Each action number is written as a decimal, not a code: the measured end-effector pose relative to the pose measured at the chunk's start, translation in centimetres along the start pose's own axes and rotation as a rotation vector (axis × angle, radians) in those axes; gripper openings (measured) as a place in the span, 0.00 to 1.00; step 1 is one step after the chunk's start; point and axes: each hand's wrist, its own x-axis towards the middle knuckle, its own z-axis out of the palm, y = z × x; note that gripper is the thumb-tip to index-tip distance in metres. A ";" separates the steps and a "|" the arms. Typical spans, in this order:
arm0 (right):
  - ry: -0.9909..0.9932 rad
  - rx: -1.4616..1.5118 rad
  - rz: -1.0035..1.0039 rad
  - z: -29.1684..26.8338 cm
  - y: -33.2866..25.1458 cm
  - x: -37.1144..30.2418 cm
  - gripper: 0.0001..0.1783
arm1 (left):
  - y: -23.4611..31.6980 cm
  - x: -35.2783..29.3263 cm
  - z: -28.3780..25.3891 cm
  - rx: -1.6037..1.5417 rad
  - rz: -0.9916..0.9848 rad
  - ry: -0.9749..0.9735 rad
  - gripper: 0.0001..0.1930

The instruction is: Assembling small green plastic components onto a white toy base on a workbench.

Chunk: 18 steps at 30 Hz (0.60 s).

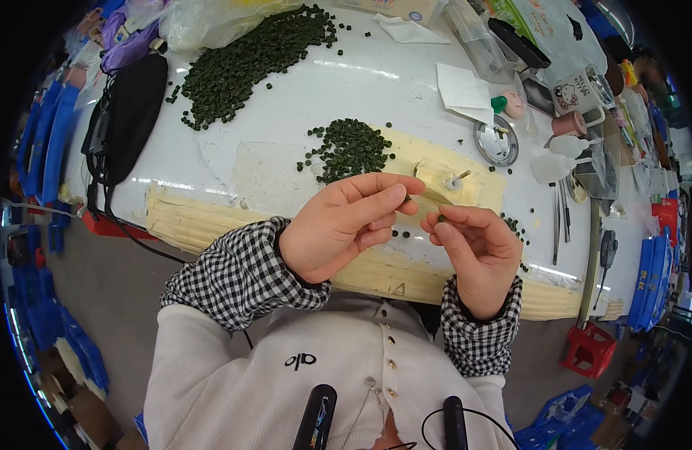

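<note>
My left hand (346,221) pinches a small dark green piece (407,199) between thumb and forefinger. My right hand (477,247) is closed too, with another small dark green piece (441,218) at its thumb and fingertips. Both hands hover above the table's near edge, their fingertips a short way apart. Just beyond them stands a yellowish block (443,180) with a short upright pin (461,176). A small pile of dark green pieces (351,150) lies beyond my left hand. More loose pieces (513,225) lie beside my right hand.
A larger heap of dark green pieces (248,64) spreads at the far left, near a clear plastic bag (211,22). A black cloth bag (136,112) lies left. At right are a round metal dish (496,141), white tissues (464,88), tweezers (557,225) and a mug (578,94).
</note>
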 end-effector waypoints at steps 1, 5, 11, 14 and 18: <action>0.001 -0.017 -0.016 0.1 0.0 0.1 0.10 | 0.0 0.0 0.0 0.002 0.009 -0.002 0.15; 0.012 -0.042 -0.034 0.3 -0.1 0.3 0.10 | -0.4 0.2 -0.5 -0.030 0.015 -0.035 0.13; 0.015 -0.047 -0.011 0.4 -0.1 0.4 0.11 | -0.5 0.1 -0.4 -0.008 0.022 -0.033 0.11; 0.003 -0.058 -0.059 0.3 0.3 0.5 0.10 | -0.7 0.2 -0.6 0.000 0.031 -0.059 0.11; -0.011 -0.072 -0.086 0.2 0.4 0.6 0.09 | -0.9 0.1 -0.6 0.042 0.052 -0.052 0.11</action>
